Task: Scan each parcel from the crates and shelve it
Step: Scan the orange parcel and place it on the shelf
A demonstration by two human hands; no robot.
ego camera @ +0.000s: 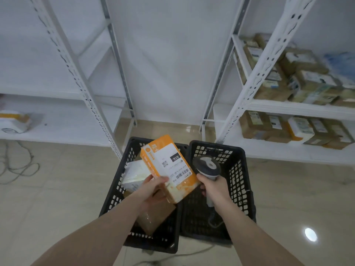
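My left hand (153,191) grips an orange and white parcel (169,166) by its lower edge, label facing up, above two black crates. My right hand (215,189) holds a grey and white barcode scanner (206,167) just right of the parcel, its head close to the label's barcode. The left crate (115,191) holds a white parcel (134,175) and a brown cardboard parcel (155,217). Nothing but the scanner's cable shows in the right crate (242,181).
White metal shelving stands on both sides. The right shelves (299,108) carry several brown and white parcels. One orange and white parcel (13,121) lies on the left shelf (63,127). Loose cables (19,166) lie on the tiled floor at left.
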